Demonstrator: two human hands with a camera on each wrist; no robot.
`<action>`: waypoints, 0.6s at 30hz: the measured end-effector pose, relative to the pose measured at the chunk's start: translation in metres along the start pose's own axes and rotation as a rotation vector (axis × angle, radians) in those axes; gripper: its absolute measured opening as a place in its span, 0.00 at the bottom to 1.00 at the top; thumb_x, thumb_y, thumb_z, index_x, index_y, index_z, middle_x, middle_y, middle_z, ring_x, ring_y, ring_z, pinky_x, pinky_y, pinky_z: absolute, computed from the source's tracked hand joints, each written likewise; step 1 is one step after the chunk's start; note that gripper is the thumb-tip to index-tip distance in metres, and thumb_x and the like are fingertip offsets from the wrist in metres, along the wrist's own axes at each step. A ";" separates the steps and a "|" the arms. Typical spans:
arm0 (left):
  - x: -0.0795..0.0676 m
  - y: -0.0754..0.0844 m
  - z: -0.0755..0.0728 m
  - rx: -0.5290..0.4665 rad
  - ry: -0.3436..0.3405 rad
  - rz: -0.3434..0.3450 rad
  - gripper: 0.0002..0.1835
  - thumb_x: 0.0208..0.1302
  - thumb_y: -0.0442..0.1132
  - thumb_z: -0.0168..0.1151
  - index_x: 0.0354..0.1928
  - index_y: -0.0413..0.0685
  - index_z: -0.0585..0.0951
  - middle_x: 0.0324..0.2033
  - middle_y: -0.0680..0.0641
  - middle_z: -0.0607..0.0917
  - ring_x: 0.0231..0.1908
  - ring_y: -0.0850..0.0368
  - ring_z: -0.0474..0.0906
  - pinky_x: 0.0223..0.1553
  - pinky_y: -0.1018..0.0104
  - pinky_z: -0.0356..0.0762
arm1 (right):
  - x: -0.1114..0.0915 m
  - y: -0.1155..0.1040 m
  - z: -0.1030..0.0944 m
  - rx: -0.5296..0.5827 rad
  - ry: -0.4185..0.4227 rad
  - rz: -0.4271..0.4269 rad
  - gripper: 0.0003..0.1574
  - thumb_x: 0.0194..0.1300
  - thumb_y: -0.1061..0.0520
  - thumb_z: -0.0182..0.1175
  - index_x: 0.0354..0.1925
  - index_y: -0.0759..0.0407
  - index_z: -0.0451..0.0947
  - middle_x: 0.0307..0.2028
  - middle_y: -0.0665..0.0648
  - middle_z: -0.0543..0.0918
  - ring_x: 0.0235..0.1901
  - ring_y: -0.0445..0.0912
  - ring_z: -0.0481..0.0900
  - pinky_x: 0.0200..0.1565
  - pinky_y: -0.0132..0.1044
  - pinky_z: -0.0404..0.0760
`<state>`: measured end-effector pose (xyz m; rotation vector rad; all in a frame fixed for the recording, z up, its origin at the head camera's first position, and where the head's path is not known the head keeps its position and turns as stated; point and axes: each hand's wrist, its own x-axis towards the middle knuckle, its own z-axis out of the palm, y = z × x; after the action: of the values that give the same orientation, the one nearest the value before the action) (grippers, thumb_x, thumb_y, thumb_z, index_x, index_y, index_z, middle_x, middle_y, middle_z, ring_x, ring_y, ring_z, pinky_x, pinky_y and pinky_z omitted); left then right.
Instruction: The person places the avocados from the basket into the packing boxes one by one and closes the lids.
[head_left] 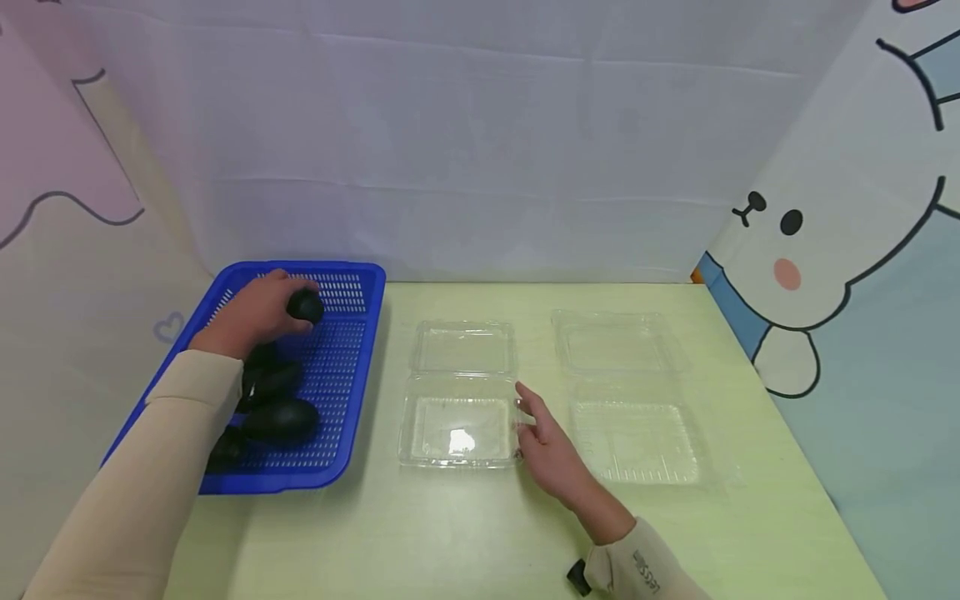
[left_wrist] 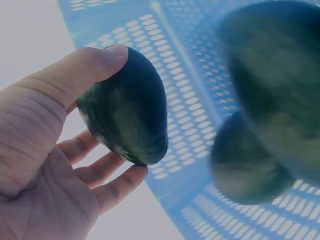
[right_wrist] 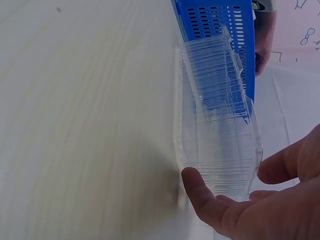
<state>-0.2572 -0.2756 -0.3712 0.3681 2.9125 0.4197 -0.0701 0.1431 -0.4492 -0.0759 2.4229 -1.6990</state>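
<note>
Between thumb and fingers, my left hand (head_left: 251, 315) holds a dark green avocado (head_left: 306, 307) over the back of a blue plastic basket (head_left: 369, 333). The left wrist view shows the thumb on top of this avocado (left_wrist: 127, 110) and fingertips along its underside. Several more avocados (head_left: 283, 422) lie in the left part of the basket, partly hidden by my sleeve. My right hand (head_left: 553, 458) is at the right side of a clear plastic clamshell box (head_left: 431, 421) with its lid laid back. In the right wrist view the fingertips are right at the box's end wall (right_wrist: 225, 172).
A second clear clamshell box (head_left: 637, 446), also unfolded, sits to the right of my right hand. The pale wooden table (head_left: 420, 542) meets a white cloth backdrop (head_left: 480, 167) at its far edge. Cloth with a cartoon print (head_left: 847, 275) hangs along the right.
</note>
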 end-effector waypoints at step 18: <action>-0.021 0.093 -0.031 0.012 0.103 0.203 0.32 0.62 0.39 0.75 0.68 0.45 0.77 0.63 0.34 0.72 0.61 0.32 0.69 0.56 0.36 0.77 | -0.001 -0.003 -0.001 -0.005 0.022 0.006 0.37 0.77 0.69 0.43 0.79 0.54 0.58 0.72 0.71 0.66 0.48 0.58 0.79 0.40 0.39 0.79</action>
<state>-0.2236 -0.2026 -0.3118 0.6665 2.9892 0.4628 -0.0695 0.1430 -0.4465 -0.0513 2.4405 -1.7004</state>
